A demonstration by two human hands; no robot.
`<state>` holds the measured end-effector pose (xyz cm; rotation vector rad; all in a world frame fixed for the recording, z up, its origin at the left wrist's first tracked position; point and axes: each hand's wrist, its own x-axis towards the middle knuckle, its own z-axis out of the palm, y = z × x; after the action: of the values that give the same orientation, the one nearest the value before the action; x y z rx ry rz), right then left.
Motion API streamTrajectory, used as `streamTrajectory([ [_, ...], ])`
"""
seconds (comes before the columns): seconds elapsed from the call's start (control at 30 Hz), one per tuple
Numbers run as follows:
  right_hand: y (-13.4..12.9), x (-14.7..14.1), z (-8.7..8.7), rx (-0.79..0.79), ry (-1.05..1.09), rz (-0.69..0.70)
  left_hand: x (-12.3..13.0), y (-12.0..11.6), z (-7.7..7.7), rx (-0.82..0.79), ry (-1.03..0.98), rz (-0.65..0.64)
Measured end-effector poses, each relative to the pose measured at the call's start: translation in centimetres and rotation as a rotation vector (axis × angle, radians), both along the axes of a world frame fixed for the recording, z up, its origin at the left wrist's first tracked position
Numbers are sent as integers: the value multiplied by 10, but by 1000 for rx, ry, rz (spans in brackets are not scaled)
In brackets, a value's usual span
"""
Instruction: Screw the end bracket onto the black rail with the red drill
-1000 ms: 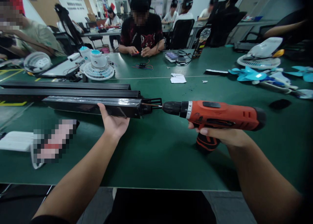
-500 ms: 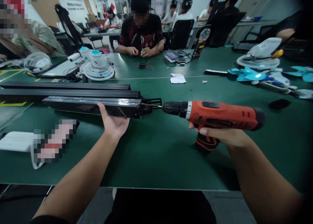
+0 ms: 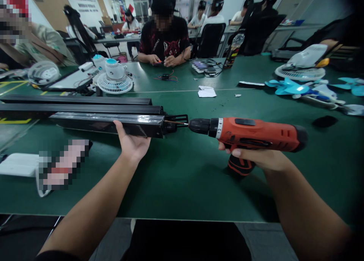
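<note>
My left hand (image 3: 133, 144) holds a black rectangular bar (image 3: 108, 123) near its right end, thumb on the front face and the other fingers hidden beneath. Black fittings (image 3: 171, 126) and a slotted bracket (image 3: 182, 119) stick out of that end. In my right hand (image 3: 256, 158) is an orange and black power drill (image 3: 256, 134), gripped by its handle and lying level. Its chuck points left, and the bit (image 3: 185, 124) reaches the end of the bar. Whether the bit sits on a screw is too small to tell.
Two more black bars (image 3: 82, 108) lie behind the held one. Fan parts (image 3: 115, 80) stand at the back left, blue fan blades (image 3: 287, 87) at the right. A phone-like object (image 3: 66, 164) rests front left. Across the green table (image 3: 176, 185) sits a person (image 3: 165, 37).
</note>
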<state>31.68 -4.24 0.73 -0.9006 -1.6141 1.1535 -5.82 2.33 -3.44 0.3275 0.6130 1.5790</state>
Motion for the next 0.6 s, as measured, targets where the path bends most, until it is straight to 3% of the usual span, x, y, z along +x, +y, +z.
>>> streamTrajectory([
  [0.23, 0, 1, 0, -30, 3, -9, 5, -4, 7, -30, 28, 39],
  [0.6, -1, 2, -1, -125, 20, 13, 3, -2, 5, -31, 12, 30],
])
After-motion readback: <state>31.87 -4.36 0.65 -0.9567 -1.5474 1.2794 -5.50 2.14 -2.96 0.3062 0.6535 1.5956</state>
